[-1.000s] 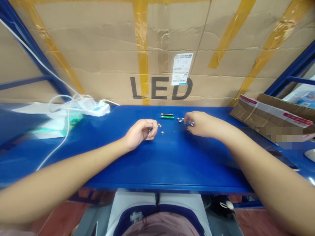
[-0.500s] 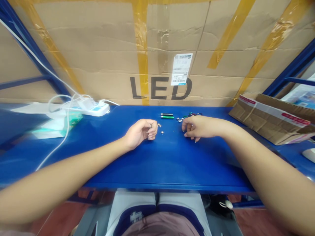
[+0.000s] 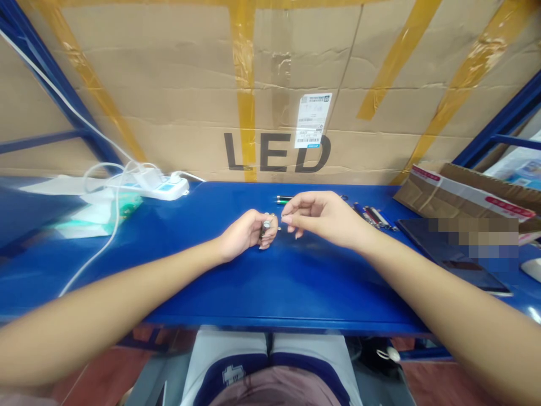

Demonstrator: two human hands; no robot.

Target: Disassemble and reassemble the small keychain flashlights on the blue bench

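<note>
My left hand (image 3: 250, 235) is closed around a small silvery round-ended piece (image 3: 267, 224), which shows between thumb and fingers; the rest of it is hidden in the hand. Just right of it, my right hand (image 3: 323, 217) has thumb and forefinger pinched together, the tips close to the left fingers but apart. Whatever that pinch holds, if anything, is too small to make out. Behind the right hand, a green metallic tube (image 3: 282, 201) and a black one lie on the blue table (image 3: 253, 287), partly covered by the hand.
Several slim coloured tubes (image 3: 374, 217) with metal ends lie right of my right wrist. Beyond them are a dark flat tablet-like device (image 3: 443, 251) and an open cardboard box (image 3: 465, 194). A white power strip (image 3: 169, 189) with cables and a tissue pack (image 3: 93, 217) stand at left.
My right hand has moved left from the small metal parts, up to my left hand, and its fingers have closed to a pinch. A silvery piece now shows in my left hand.
</note>
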